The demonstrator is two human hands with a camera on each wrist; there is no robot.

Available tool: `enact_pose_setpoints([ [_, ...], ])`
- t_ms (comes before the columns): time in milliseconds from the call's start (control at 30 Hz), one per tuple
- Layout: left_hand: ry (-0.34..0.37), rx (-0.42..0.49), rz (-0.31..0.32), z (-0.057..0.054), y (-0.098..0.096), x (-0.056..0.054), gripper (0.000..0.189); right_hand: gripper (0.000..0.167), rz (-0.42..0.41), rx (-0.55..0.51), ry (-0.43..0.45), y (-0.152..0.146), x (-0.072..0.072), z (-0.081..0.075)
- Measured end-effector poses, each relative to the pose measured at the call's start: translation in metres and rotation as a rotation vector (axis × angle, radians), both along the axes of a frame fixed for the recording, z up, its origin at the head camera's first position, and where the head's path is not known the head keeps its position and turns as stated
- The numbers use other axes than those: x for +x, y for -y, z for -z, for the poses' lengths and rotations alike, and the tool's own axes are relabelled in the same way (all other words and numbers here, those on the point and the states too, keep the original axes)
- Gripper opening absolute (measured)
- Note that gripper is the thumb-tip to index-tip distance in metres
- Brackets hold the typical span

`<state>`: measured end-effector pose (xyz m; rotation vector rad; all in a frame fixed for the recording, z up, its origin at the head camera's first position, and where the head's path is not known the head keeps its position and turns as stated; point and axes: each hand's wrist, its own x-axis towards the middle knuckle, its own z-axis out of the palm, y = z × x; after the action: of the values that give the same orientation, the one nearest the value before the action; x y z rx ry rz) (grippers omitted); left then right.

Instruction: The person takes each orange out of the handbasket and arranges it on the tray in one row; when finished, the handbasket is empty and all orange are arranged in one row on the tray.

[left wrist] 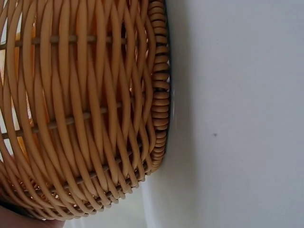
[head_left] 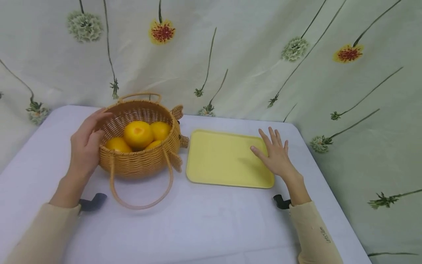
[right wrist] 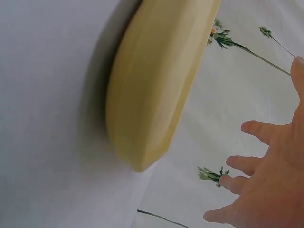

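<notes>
- Nearest, sleeves (head_left: 49,231) are seen at both sides, with a black piece (head_left: 93,201) worn at each wrist.
- The front handle (head_left: 141,207) is folded down outward over the white table (head_left: 211,227), so the mouth of the basket (head_left: 138,163) is left uncovered.
- The basket is set on the left part of the table, just beside the tray, and its rim is gripped at the left side by the left hand (head_left: 86,141), with fingers curled over the edge; by this hold the basket is probably steadied.
- Oranges (head_left: 138,135) are heaped inside, four in sight, and seem to be kept from rolling by the woven wall.
- The yellow tray (head_left: 217,157) is laid flat, its bare surface facing up.
- Above the tray's right end the right hand (head_left: 276,156) is held with fingers widely spread; nothing is grasped, and no contact is visible.
- Farthest, the back handle (head_left: 140,94) is stood up before a flowered cloth (head_left: 247,73).
</notes>
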<state>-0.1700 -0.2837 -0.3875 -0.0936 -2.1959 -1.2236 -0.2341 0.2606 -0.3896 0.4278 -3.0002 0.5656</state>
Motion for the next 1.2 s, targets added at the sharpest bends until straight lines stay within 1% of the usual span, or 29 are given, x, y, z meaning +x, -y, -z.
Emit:
enact_pose_setpoints([
  [133,0.016,0.017,-0.014,0.002,-0.003,-0.002,0.05,0.078,-0.053,-0.112,-0.001,0.006,0.003,-0.006],
  [200,0.024,0.022,-0.018,0.002,-0.004,-0.003,0.05,0.076,-0.09,-0.168,0.0,0.012,0.004,-0.01],
  [267,0.021,0.023,-0.022,0.0,-0.001,-0.001,0.05,0.074,-0.128,-0.209,0.004,0.024,0.005,-0.013],
  [433,0.009,0.034,-0.024,-0.002,0.001,-0.001,0.05,0.072,-0.195,-0.263,0.009,0.05,0.003,-0.021],
  [567,0.012,0.038,-0.025,-0.001,0.0,-0.001,0.05,0.072,-0.25,-0.308,0.003,0.076,0.001,-0.031],
  [667,0.008,0.037,-0.018,0.001,-0.001,-0.001,0.05,0.074,-0.295,-0.33,-0.008,0.098,0.0,-0.04],
  [833,-0.021,0.051,-0.006,0.002,-0.004,-0.001,0.049,0.074,-0.36,-0.351,-0.012,0.14,-0.003,-0.058],
  [1033,-0.053,0.063,-0.003,0.002,-0.005,-0.001,0.049,0.078,-0.453,-0.35,-0.033,0.182,-0.009,-0.078],
  [1200,-0.06,0.062,-0.009,0.001,-0.003,0.0,0.049,0.082,-0.483,-0.346,-0.006,0.208,-0.017,-0.091],
])
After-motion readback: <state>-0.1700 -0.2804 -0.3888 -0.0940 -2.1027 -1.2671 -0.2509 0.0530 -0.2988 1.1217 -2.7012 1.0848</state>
